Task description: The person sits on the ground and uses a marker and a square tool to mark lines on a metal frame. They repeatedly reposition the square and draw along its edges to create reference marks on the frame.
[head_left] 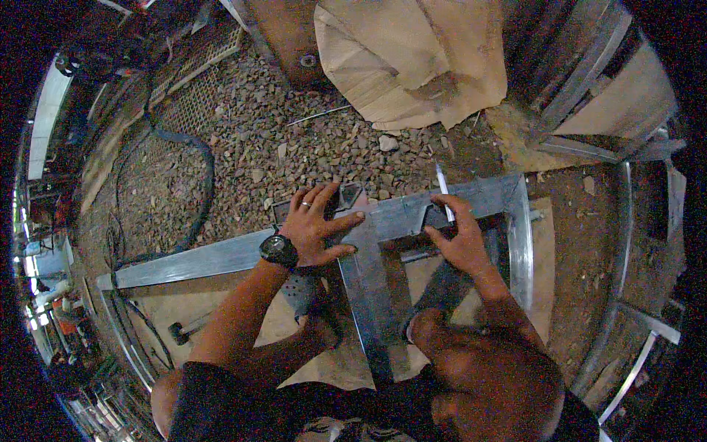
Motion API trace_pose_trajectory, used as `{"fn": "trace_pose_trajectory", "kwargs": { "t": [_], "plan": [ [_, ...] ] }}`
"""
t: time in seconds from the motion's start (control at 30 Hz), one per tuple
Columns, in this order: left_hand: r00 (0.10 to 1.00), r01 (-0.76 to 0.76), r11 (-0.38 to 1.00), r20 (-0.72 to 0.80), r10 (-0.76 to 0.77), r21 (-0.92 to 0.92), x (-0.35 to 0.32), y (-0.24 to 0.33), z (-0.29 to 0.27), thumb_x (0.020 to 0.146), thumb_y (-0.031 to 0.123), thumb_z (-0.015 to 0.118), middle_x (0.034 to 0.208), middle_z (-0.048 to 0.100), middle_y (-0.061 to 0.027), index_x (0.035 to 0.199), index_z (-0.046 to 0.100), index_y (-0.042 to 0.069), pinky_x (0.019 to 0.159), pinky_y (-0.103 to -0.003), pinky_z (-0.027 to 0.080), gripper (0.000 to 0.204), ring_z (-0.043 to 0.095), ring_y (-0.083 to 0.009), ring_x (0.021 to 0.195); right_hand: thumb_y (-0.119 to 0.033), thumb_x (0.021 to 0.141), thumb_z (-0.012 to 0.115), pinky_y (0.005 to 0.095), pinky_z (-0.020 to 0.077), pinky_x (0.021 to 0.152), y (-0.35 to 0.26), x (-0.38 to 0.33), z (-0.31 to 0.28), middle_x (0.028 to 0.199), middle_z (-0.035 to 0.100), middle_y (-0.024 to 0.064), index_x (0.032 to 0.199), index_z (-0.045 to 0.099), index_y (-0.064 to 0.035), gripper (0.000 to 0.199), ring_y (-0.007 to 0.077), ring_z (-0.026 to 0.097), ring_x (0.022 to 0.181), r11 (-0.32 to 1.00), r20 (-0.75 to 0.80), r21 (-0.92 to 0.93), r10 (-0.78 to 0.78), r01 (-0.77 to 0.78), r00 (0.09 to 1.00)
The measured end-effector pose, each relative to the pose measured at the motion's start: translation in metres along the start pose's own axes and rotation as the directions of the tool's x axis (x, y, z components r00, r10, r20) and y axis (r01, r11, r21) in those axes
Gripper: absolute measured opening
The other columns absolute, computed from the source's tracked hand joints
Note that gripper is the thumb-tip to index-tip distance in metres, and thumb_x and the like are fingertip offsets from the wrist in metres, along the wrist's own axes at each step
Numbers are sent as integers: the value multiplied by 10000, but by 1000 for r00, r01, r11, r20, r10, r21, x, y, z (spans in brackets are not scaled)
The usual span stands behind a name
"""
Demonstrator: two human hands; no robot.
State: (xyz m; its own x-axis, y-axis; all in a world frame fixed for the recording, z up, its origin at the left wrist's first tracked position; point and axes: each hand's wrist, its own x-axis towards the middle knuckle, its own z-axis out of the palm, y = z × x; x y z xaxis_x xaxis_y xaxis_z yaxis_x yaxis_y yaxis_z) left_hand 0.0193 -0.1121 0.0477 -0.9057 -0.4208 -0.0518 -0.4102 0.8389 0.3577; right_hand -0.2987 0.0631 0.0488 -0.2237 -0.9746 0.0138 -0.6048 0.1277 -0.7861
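One silvery metal frame (pixel 195 259) lies before us, its long bar running across the middle of our view and a crosspiece coming toward us. Our left hand (pixel 315 227), palm down with fingers spread and clasping nothing, is over the bar where the two meet, beside a dark angular piece (pixel 352 194); a black watch (pixel 279 250) circles that wrist. Our right hand (pixel 465 237) pinches a slim white marker (pixel 442 183) above the bar, farther right; its tip points away from us. Below the bar, on our left, a hammer (pixel 177 333) lies on a tan sheet (pixel 230 313). Beyond are gravel (pixel 317 158), a thick dark cable (pixel 209 173) curving at left and crumpled brown cardboard (pixel 412 59) at the top.
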Motion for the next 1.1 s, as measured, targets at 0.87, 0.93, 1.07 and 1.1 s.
{"fn": "trace_pose_trajectory", "kwargs": {
  "t": [0.87, 0.93, 1.07, 1.1],
  "plan": [
    [999, 18, 999, 39, -20, 35, 2, 1, 0, 809, 708, 754, 1682, 320, -244, 1479, 603, 469, 1220, -686, 245, 727, 342, -451, 1532, -114, 879, 816, 483, 438, 1039, -4, 19, 46, 1165, 712, 132, 1317, 661, -96, 465, 367, 615, 1122, 974, -3, -62, -220, 220, 975],
    [999, 29, 999, 33, -29, 23, 3, 3, 2, 809, 709, 756, 1686, 317, -242, 1478, 604, 469, 1223, -688, 239, 726, 333, -450, 1540, -106, 880, 814, 474, 450, 1029, -3, 17, 46, 1165, 710, 134, 1320, 661, -97, 466, 367, 617, 1118, 978, -45, -36, -206, 204, 978],
    [996, 43, 998, 72, -47, 56, 5, 7, -4, 799, 712, 763, 1694, 300, -241, 1476, 608, 461, 1222, -695, 235, 739, 327, -455, 1543, -88, 882, 810, 461, 473, 1007, -1, 14, 46, 1162, 706, 135, 1323, 661, -98, 466, 359, 623, 1108, 988, -65, 17, -155, 157, 986],
    [997, 41, 997, 68, -45, 59, 3, 7, -4, 796, 714, 765, 1697, 293, -242, 1475, 609, 460, 1222, -696, 234, 742, 324, -457, 1545, -85, 881, 810, 459, 478, 1002, -2, 13, 46, 1162, 706, 135, 1323, 661, -98, 466, 355, 625, 1105, 990, -46, 22, -138, 139, 989]
  ]
}}
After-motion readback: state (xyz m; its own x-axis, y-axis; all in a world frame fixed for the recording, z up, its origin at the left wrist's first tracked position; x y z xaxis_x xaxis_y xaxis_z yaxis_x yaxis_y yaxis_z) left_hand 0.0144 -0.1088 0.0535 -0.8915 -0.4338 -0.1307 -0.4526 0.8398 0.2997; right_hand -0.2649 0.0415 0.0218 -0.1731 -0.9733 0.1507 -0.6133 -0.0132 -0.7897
